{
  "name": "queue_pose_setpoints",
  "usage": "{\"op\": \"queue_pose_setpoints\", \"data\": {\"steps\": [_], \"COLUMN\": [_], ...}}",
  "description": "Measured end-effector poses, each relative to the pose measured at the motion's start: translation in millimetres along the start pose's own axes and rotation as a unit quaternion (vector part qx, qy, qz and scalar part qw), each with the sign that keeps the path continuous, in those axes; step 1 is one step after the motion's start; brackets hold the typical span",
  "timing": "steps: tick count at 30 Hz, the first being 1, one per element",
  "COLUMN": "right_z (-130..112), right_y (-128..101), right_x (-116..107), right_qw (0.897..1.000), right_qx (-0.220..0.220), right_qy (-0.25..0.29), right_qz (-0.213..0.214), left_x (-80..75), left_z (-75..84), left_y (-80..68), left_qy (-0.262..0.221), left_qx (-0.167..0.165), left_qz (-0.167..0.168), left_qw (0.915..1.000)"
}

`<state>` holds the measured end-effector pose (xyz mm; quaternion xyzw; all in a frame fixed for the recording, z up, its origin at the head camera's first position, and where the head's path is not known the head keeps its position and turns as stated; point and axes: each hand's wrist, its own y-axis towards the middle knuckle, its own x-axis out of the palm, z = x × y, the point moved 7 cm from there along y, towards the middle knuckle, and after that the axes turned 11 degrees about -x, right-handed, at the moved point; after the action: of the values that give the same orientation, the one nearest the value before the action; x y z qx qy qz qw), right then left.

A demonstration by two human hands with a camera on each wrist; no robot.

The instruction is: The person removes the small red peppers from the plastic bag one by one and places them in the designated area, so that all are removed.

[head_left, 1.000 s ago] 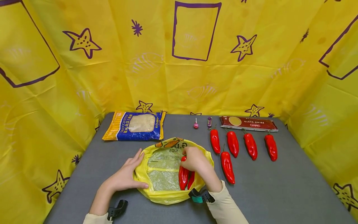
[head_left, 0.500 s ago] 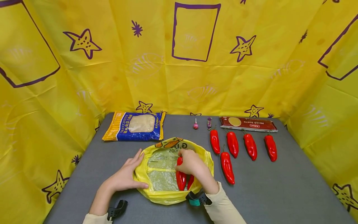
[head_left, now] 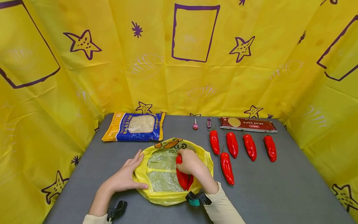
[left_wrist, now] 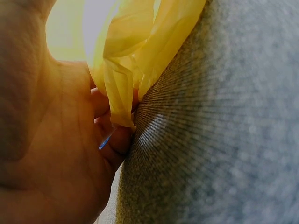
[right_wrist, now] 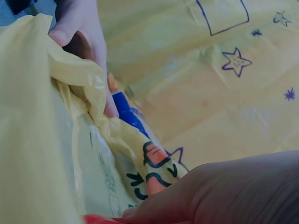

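- The right hand (head_left: 190, 161) is inside the mouth of a yellow plastic bag (head_left: 156, 194), fingers curled round a red pepper (head_left: 182, 179) that lies in the bag; a second red pepper (head_left: 190, 182) lies in the bag touching it, just under the same hand.
- The left hand (head_left: 124, 177) holds the bag's left rim, thumb along the near edge and fingers up the side; the left wrist view shows its fingers (left_wrist: 110, 140) pinching a fold of the yellow plastic against the grey table (head_left: 265, 193).
- In the right wrist view the left hand's thumb and fingers press the rim open, and the bag's cartoon print (right_wrist: 156, 168) sits between the two hands.
- Just to the right of the right hand, outside the bag, a loose red pepper (head_left: 226, 168) lies on the table, near the bag's wall but apart from it.
- Beyond that hand, further right, four more red peppers (head_left: 232, 144) lie in a row, well apart from the bag.
- Behind the row lies a flat dark-red pasta packet (head_left: 248, 124); to its left are a small wrapped sweet (head_left: 208, 123) and a pink lollipop (head_left: 195, 125).
- Beyond the left hand, a blue and orange pasta packet (head_left: 134, 127) lies flat, near the bag's far rim.
- Yellow cloth with purple stars (head_left: 179, 62) hangs behind and to both sides of the table.
- The right hand's own knuckles hide how much of the gripped pepper lies under it.
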<state>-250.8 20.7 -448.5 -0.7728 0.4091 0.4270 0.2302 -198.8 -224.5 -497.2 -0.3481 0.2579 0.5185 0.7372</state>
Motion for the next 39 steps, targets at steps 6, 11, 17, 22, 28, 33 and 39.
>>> {"op": "queue_pose_setpoints", "data": {"steps": [6,11,17,22,28,33,39], "right_z": [1,2,1,-4,-10,-15,-18], "right_y": [1,0,0,0,-4,-8,-13], "right_x": [-2,-4,-7,-10,-19,-29,-39], "right_qw": [1.000,1.000,0.999,0.998,0.995,0.992,0.986], "right_qx": [-0.004,-0.011,-0.027,-0.039,-0.041,-0.058,-0.075], "right_qy": [0.009,0.015,0.025,0.049,0.091,0.104,0.144], "right_qz": [-0.001,0.006,0.011,0.012,0.028,0.041,0.049], "left_x": [-0.6,-0.8,-0.9,-1.7,-3.5,-1.7,-2.2], "left_z": [-1.1,-1.4,-0.3,0.5,2.0,0.2,1.4], "left_y": [-1.0,-0.8,-0.5,-0.8,-1.5,-0.4,-0.4], "left_qy": [0.000,0.006,0.004,0.006,0.009,0.004,0.010], "left_qx": [0.000,-0.001,-0.001,-0.003,0.004,-0.002,0.010], "left_qz": [0.001,0.004,0.002,0.001,0.004,0.002,0.008], "left_qw": [1.0000,1.0000,1.0000,1.0000,0.9999,1.0000,0.9999]}}
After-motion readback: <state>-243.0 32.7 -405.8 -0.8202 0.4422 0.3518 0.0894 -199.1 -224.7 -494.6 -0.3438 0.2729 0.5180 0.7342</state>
